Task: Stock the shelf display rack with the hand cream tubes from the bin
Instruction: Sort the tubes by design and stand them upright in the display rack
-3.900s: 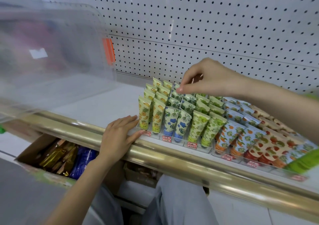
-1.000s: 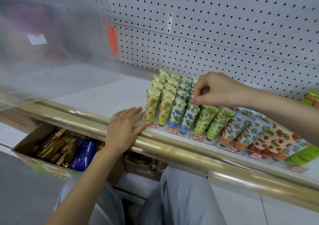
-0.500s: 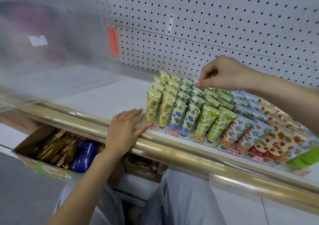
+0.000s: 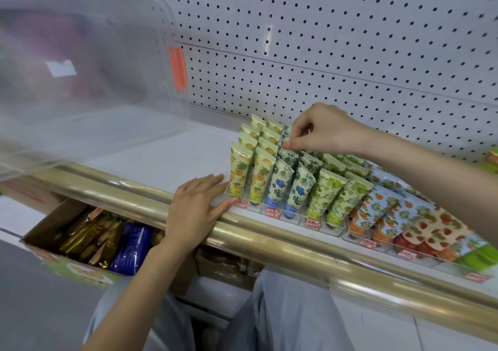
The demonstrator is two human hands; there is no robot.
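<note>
Though the display rack looks nearly full, the right hand pinches a tube top in its rear rows; the left hand, open, rests beside its front-left corner.

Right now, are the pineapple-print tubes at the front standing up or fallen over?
Standing, leaning slightly back. The pineapple-print tubes sit cap-down in the clear display rack, crimped ends up.
</note>
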